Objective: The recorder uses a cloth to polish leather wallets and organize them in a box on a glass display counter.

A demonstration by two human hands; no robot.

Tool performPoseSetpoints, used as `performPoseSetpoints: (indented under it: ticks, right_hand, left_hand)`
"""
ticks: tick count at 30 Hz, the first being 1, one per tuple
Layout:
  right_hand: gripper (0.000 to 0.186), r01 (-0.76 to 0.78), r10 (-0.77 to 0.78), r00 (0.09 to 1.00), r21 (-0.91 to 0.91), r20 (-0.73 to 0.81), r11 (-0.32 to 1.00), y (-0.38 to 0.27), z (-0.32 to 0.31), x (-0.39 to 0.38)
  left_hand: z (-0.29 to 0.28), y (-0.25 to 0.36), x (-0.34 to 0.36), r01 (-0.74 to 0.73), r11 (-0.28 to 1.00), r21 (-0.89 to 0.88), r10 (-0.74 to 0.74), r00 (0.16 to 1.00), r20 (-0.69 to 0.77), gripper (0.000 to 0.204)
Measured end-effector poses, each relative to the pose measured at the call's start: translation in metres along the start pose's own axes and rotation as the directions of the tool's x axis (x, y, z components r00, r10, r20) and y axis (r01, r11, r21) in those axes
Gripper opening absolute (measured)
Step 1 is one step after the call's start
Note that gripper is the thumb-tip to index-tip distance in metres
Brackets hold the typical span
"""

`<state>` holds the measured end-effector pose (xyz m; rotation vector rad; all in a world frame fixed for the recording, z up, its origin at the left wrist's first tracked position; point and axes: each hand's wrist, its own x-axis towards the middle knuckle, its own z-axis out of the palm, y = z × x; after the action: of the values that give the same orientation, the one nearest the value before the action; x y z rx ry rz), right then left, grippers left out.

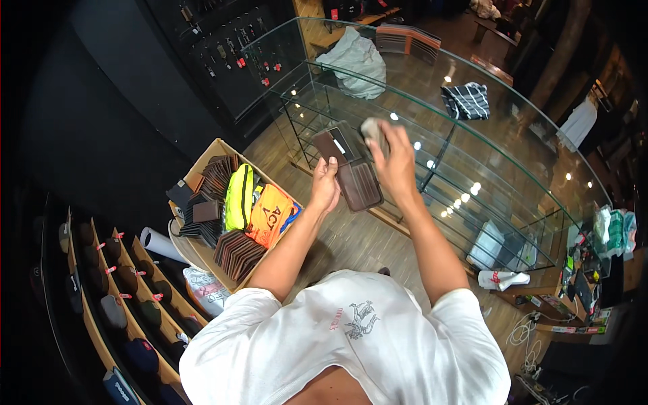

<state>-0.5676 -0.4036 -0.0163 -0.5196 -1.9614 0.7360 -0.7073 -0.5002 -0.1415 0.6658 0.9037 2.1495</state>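
My left hand [326, 187] grips a dark brown leather wallet [359, 183] by its edge, thumb on top. The wallet is spread open, with card slots showing and a small white tag in its upper part. Beside it, my right hand [397, 156] is raised and slightly blurred. Its fingers are closed round a crumpled greyish-beige piece [371, 128] that looks like cloth, next to the wallet's upper right side. To the left of my left forearm stands an open cardboard box [217, 150] holding many brown and black wallets [237, 255], a neon yellow pouch [239, 197] and an orange bag [271, 214].
Ahead runs a glass display case [432, 145]. On its top lie a pale crumpled sheet [358, 64], a row of wallets [408, 42] and a striped dark cloth [466, 101]. Caps fill a wooden rack [111, 312] at left. A cluttered shelf [560, 297] and white cables [523, 337] are at right.
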Motion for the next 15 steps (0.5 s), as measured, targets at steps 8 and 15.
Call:
performPoseSetpoints:
  ticks: [8,15]
  right_hand:
    - [0.038,-0.078,0.099,0.988,0.163,-0.123,0.983,0.006,0.014,0.020]
    - [0.042,-0.074,0.076,0.997,-0.082,0.022,0.994,0.037,0.002,-0.043]
  left_hand:
    - [0.025,-0.002,-0.004,0.050,0.994,0.096,-0.048,0.999,-0.025,0.033]
    - [0.018,-0.009,0.004,0.061,0.993,0.101,-0.061,0.998,-0.010,0.033]
